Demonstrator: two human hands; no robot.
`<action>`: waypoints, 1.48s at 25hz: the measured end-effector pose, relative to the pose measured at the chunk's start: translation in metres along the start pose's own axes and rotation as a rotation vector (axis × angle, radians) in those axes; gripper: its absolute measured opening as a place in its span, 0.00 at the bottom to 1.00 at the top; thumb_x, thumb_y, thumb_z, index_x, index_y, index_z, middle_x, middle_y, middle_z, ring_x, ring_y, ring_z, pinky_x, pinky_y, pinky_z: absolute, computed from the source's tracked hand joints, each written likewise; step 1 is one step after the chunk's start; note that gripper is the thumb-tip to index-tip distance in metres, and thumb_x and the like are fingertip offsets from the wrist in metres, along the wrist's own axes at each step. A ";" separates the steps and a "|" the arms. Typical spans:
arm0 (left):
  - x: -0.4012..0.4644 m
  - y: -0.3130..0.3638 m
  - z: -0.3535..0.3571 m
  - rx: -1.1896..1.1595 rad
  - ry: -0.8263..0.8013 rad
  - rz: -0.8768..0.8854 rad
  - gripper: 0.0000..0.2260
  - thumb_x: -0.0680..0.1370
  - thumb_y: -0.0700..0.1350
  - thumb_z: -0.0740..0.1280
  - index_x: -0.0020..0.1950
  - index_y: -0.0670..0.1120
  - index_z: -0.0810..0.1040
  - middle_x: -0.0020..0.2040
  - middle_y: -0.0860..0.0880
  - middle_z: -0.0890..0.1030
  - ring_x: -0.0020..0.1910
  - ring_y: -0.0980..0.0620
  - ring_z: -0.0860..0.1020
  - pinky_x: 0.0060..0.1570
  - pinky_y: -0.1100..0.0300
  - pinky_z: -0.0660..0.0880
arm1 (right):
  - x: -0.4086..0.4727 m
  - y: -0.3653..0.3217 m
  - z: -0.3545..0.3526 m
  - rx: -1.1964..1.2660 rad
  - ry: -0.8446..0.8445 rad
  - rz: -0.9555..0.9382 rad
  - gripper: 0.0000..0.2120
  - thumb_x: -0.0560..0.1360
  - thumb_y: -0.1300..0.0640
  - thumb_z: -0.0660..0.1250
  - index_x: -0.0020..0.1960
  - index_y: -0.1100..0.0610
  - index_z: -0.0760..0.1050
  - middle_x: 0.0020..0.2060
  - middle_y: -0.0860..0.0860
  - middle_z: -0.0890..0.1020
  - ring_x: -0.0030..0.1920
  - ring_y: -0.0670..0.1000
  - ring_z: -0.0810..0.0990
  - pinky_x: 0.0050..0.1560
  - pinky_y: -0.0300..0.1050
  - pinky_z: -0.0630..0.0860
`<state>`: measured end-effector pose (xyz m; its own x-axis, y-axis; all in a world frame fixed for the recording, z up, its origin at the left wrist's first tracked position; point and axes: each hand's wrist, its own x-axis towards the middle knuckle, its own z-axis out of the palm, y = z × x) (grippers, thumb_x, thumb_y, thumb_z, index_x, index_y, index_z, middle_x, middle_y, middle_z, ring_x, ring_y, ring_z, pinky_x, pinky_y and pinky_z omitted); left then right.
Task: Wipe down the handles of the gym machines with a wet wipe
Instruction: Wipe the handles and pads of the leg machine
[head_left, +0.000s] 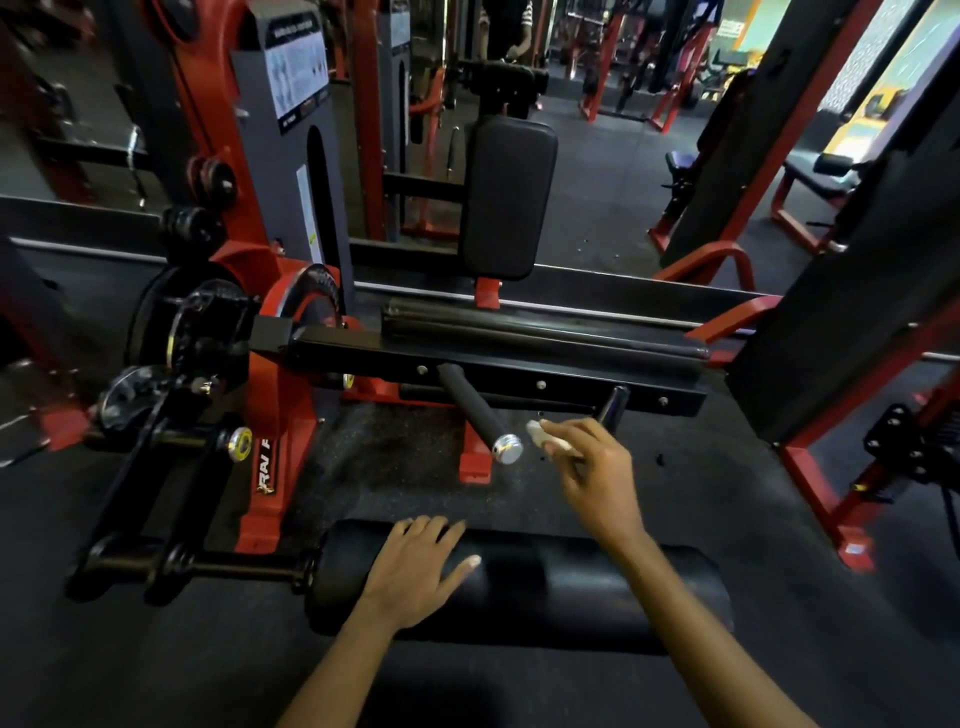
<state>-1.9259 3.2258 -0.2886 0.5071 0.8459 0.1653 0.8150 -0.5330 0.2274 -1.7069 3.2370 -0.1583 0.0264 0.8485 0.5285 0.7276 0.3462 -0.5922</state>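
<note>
The right hand (597, 467) is reaching forward over the machine, its fingers curled and pinching a small crumpled white wet wipe (545, 436) between thumb and fingertips. The wipe is sitting just beside the shiny metal end cap (508, 449) of a black handle (475, 405), close to it, though whether it is actually touching the cap is not clear from this angle. That handle is jutting out from the black frame bar (519, 364) of the red and black gym machine, slanting down toward the viewer. A second, shorter handle (615, 405) is sticking out of the same bar further right, partly hidden behind the right hand's fingers.

The left hand (415, 566) is lying flat with fingers spread and relaxed, palm down, resting on a thick black roller pad (571, 587) that is running across the lower part of the view. It is holding nothing.

Beyond the frame bar, a black padded backrest (506, 197) is standing upright on a red bracket. To the left, a red cam wheel (296, 301) and black pivot arms (156, 467) are sitting beside the machine's weight stack housing (291, 104). Dark rubber flooring (395, 457) is showing under the handle, and more red-framed equipment is standing further back in the room
</note>
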 end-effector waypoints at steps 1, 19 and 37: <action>-0.003 -0.004 -0.002 0.006 0.004 -0.007 0.28 0.80 0.63 0.44 0.59 0.51 0.79 0.51 0.54 0.81 0.49 0.55 0.79 0.51 0.58 0.76 | 0.000 -0.009 0.014 0.016 -0.005 0.004 0.09 0.73 0.65 0.67 0.52 0.59 0.81 0.45 0.51 0.81 0.44 0.43 0.78 0.45 0.29 0.74; -0.019 -0.013 -0.009 -0.014 -0.043 -0.063 0.29 0.81 0.61 0.43 0.61 0.50 0.79 0.54 0.53 0.81 0.54 0.53 0.79 0.56 0.53 0.76 | -0.028 -0.026 0.060 -0.210 -0.070 0.039 0.29 0.68 0.75 0.68 0.67 0.60 0.70 0.67 0.56 0.71 0.68 0.52 0.69 0.69 0.35 0.60; -0.018 -0.013 -0.010 -0.008 -0.063 -0.071 0.29 0.80 0.61 0.42 0.61 0.51 0.79 0.53 0.54 0.81 0.53 0.54 0.79 0.56 0.53 0.76 | 0.000 -0.027 0.048 0.070 -0.021 0.303 0.19 0.71 0.71 0.61 0.55 0.56 0.80 0.48 0.51 0.83 0.41 0.35 0.78 0.46 0.27 0.73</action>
<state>-1.9481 3.2176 -0.2849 0.4650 0.8809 0.0883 0.8472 -0.4717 0.2445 -1.7590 3.2473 -0.1714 0.2202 0.9251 0.3093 0.6398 0.1023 -0.7617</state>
